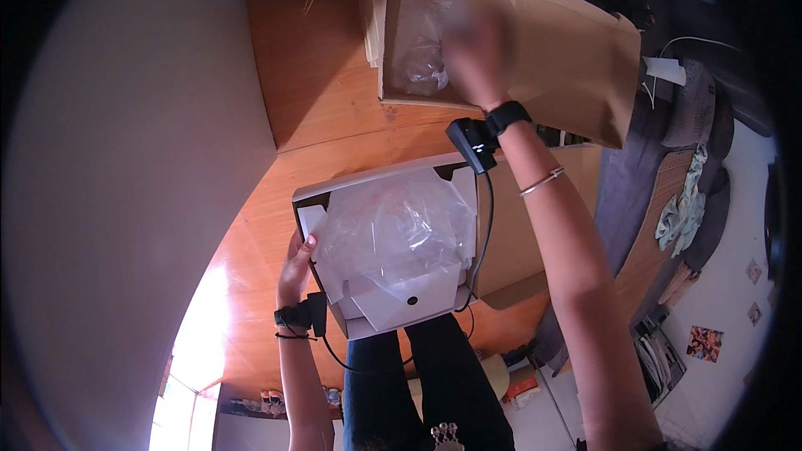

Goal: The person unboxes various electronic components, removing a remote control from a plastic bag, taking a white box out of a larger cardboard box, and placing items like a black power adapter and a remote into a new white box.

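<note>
My left hand [296, 269] holds the left side of an open white cardboard box [364, 330], its thumb over the rim. Clear plastic wrapping [401, 232] fills most of this box, above a white inner flap [385, 304] with a dark round spot. Farther off lies an open brown cardboard box [573, 56], its lid spread to the right. My right hand [481, 53] reaches over that box, beside a clear plastic bag [420, 62] inside it. A blur covers the right hand, so its fingers and anything in them are hidden.
Each wrist wears a strapped black device, one [474, 144] with a cable trailing past the white box. A large pale panel [138, 106] rises on the left. On the right stands a grey sofa [626, 219]. Orange wooden flooring [313, 94] lies beneath the boxes.
</note>
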Demonstrator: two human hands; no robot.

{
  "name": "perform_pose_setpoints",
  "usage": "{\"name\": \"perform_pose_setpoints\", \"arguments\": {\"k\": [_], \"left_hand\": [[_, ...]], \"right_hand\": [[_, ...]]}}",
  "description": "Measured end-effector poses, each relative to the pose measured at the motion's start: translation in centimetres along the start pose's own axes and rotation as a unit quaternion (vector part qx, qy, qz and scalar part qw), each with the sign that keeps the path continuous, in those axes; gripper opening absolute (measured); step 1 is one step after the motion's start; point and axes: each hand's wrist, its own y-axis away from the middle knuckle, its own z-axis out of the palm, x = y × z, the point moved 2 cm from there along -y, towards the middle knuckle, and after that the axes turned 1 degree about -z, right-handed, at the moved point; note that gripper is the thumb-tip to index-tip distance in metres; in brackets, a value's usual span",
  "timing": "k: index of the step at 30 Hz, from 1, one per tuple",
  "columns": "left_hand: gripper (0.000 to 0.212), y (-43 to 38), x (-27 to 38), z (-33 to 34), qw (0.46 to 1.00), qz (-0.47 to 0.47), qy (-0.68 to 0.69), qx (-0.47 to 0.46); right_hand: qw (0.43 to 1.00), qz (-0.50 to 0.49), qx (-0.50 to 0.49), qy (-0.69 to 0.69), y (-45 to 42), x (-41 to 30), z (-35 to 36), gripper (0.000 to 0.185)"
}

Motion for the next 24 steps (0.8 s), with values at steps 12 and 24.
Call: {"name": "perform_pose_setpoints", "arguments": {"k": [12,24], "left_hand": [[0.063,0.1,0.4,-0.2,1.0,-0.005,-0.029,-0.01],[0.062,-0.6,0.1,0.3,0.999,-0.008,-0.043,-0.031]], "right_hand": [[0.857,0.228,0.02,-0.461,1.9,-2.7,-4.3,0.022],[0.768,0.334,-0.057,-0.543,3.4,-3.8,-7.2,0.024]]}}
